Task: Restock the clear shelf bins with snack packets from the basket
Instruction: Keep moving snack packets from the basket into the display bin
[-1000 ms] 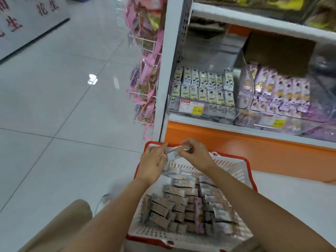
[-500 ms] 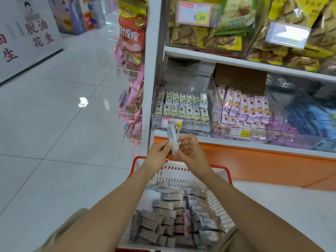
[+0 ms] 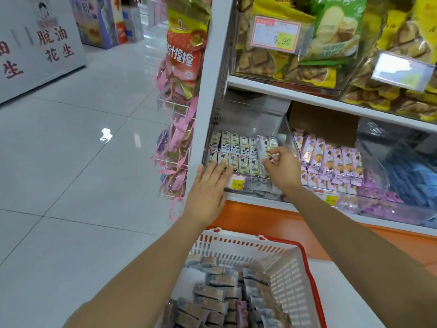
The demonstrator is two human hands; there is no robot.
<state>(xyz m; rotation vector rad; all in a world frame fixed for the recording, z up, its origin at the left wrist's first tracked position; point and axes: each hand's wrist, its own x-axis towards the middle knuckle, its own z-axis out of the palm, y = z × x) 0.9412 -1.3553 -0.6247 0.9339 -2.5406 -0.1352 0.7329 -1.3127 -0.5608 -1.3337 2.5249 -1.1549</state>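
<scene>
The right hand [image 3: 282, 168] has its fingers curled and pinches one snack packet [image 3: 262, 147], held upright at the right end of the rows inside the clear shelf bin [image 3: 282, 129]. The left hand [image 3: 208, 185] is flat with straight fingers; its fingertips rest on the front row of cream packets [image 3: 236, 150], at the bin's left front corner.

Status, as judged from the layout:
- Done: the cream packets stand in two rows directly ahead of both hands. The packet in hand is at the bin but not yet released.
- Left: the basket [image 3: 305, 263], below and between the forearms, holds many stacked packets [image 3: 212, 292]. Most of the restocking appears to remain.
- The bin shows free space behind the rows, beyond the fingertips.
- The neighbouring bin of purple packets [image 3: 331, 162], just right of the right hand, looks well filled.
</scene>
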